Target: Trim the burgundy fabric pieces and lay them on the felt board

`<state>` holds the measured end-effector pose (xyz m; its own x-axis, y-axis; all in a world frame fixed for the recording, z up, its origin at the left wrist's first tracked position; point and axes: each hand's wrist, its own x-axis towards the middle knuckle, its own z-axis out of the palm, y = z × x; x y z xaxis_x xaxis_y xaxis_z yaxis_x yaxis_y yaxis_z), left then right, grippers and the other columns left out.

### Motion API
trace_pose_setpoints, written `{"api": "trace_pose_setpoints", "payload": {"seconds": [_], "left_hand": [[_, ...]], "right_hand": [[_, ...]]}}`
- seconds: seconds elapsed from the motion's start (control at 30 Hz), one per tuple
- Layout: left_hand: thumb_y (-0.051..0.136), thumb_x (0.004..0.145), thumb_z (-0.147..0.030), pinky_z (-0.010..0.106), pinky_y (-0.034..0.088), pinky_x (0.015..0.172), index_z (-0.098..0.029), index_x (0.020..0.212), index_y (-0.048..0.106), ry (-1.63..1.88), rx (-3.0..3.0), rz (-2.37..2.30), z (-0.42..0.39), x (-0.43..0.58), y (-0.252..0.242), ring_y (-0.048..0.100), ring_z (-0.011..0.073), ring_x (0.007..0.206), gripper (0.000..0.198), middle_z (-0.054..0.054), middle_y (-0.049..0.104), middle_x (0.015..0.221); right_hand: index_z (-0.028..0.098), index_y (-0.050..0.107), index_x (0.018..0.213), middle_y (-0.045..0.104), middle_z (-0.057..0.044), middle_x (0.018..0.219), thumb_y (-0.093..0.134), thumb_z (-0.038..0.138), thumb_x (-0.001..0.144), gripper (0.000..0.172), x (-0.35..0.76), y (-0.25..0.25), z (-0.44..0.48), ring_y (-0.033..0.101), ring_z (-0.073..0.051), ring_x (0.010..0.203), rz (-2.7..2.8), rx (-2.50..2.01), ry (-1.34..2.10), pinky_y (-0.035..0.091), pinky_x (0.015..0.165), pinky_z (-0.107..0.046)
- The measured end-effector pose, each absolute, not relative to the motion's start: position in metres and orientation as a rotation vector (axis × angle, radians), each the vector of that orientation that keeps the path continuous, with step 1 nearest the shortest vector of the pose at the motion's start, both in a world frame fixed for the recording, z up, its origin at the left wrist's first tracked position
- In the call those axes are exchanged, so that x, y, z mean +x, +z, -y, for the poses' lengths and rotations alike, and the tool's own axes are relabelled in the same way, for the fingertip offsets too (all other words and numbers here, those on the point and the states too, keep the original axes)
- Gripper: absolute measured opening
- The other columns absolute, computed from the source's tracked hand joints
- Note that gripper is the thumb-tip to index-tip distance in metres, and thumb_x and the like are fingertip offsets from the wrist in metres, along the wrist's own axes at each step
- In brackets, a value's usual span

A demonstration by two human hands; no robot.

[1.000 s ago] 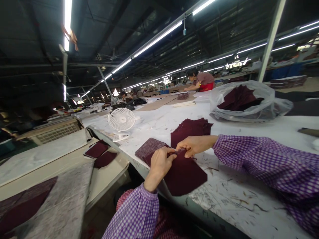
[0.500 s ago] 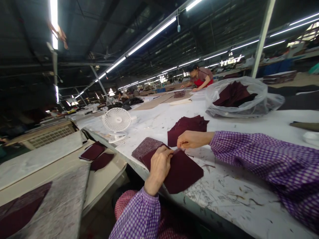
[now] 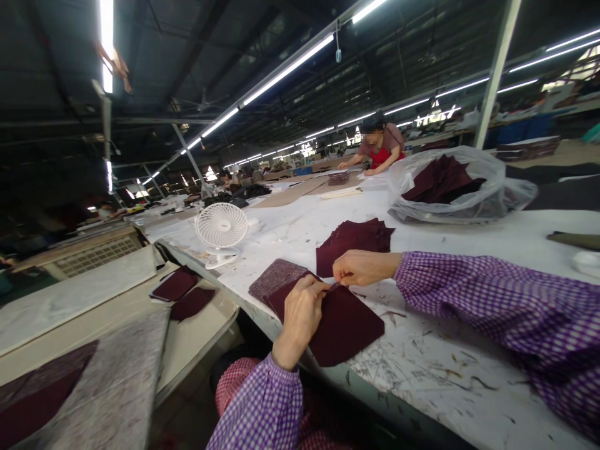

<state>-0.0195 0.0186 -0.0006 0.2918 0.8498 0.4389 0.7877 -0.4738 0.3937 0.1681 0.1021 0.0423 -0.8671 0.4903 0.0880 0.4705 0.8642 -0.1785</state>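
Two hands (image 3: 302, 309) on maroon fabric (image 3: 349, 328), fan hub mark (image 3: 225, 225) illegible

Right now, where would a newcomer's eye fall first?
Probably on the purple-checked sleeves, with the left hand and right hand close together at the upper edge of a maroon cloth piece. Next, perhaps, the white fan on the table, left of the hands, and the clear plastic bag of maroon pieces, beyond them to the right.
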Motion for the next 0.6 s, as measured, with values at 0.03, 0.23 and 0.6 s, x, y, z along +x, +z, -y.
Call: {"api": "trace_pose_setpoints", "payload": {"seconds": [0.03,0.23,0.6], "left_hand": [[0.047,0.085,-0.013,0.027,0.044,0.079,-0.022,0.094,0.068,0.928,2.439,-1.553,-0.0183,-0.0194,-0.0002,0.057,0.0171,0.088,0.025,0.003,0.062,0.089],[0.051,0.081,-0.011,0.028,0.045,0.079,-0.021,0.105,0.066,0.993,2.346,-1.595,-0.0225,-0.0203,-0.0013,0.057,0.0166,0.087,0.03,0.004,0.062,0.09],[0.046,0.087,-0.016,0.025,0.042,0.073,-0.023,0.089,0.073,0.837,2.52,-1.588,-0.0244,-0.0206,-0.0016,0.053,0.0158,0.081,0.027,0.004,0.058,0.081]], "right_hand": [[0.015,0.065,0.079,0.065,-0.002,0.074,0.054,0.012,0.072,0.012,0.1677,0.0412,-0.1015,0.055,-0.013,0.066,2.906,-0.766,0.194,0.037,0.063,-0.023],[0.016,0.061,0.079,0.059,-0.002,0.077,0.052,0.012,0.076,0.011,0.1688,0.0397,-0.0986,0.051,-0.013,0.067,2.915,-0.643,-0.048,0.035,0.061,-0.024],[0.015,0.06,0.085,0.055,-0.003,0.083,0.044,0.011,0.088,0.017,0.1684,0.0367,-0.0923,0.048,-0.014,0.069,2.992,-0.449,-0.563,0.033,0.058,-0.027]]}}
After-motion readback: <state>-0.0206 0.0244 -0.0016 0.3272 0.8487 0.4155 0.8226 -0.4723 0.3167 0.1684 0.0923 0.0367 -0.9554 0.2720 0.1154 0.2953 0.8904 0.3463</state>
